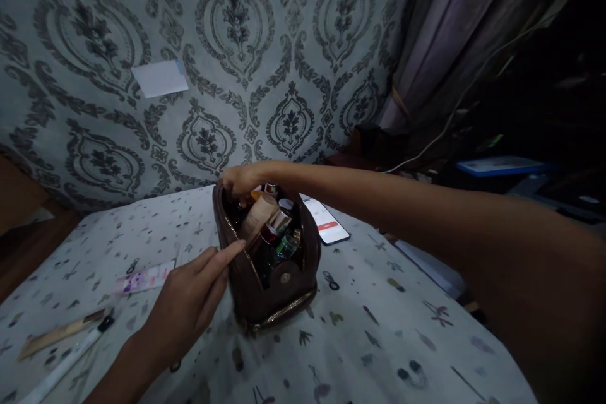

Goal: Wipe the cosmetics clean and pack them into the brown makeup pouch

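A dark brown zippered pouch (272,295) sits unzipped on the table, packed with small bottles and tubes. My left hand (189,290) holds its near left side, with one digit over the zipper edge and the others against the outside. At the far end, my right hand (243,180) reaches down into the opening with bent fingers; their tips and anything in them are hidden. Between the hands lie a beige tube (259,214), a bottle with a shiny silver cap (278,222) and a green glass bottle (286,246).
Behind the pouch lies a phone (326,221) with its screen lit. At left are a pink-and-white tube (146,278), a tan stick-like item (61,334) and a white pen-like item (71,363). A patterned wall (246,113) stands behind the cloth-covered table (369,353).
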Demonstrator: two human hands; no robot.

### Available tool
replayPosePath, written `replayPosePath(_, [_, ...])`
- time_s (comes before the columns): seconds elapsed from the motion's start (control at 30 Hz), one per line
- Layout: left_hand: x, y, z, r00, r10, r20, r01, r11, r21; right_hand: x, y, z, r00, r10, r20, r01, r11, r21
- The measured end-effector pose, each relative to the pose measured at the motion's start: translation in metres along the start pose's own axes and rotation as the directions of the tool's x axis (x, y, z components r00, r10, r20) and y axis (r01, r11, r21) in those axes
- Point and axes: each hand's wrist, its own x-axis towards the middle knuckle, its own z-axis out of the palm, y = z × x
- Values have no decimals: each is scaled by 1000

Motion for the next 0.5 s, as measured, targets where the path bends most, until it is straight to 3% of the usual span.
replayPosePath(0.2, [2, 1, -3, 1000, -16, 24, 16, 1000, -12, -23, -4, -5, 996, 13, -88, -2, 992, 124])
replayPosePath(0.3, [2, 2, -2, 998, -45, 40, 46, 999, -21, -33, -7, -5, 977, 36, -211, -1, 987, 160])
replayPosePath(0.4, [-4, 5, 1, 996, -80, 36, 81, 995, -50, -49, -15, 2, 907, 15, -420, 11, 998, 59])
replayPosePath(0.5, [-19, 5, 4, 987, -164, 0, 163, 984, -66, -72, -32, 16, 761, -188, -621, 101, 980, -172])
